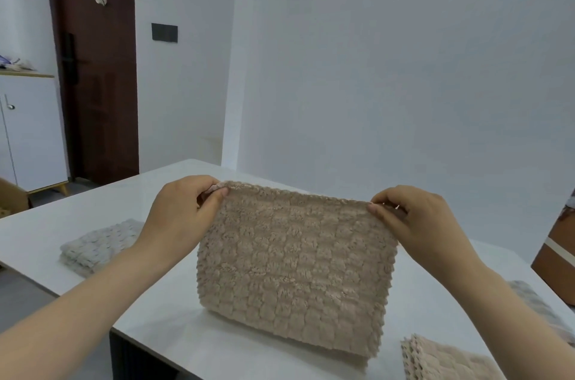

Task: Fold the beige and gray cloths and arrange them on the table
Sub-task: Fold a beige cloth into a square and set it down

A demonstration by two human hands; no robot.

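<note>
Left hand (183, 211) and right hand (417, 221) pinching top corners of the beige cloth (295, 264), its fold on the bench (46, 242), folded gray cloth (99, 244) left, beige stack (441, 361) near right.

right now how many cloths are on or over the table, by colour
beige cloths: 2 (held beige cloth, folded beige cloth near right)
gray cloths: 2 (folded gray cloth left, gray cloth at right edge)
total: 4
</note>
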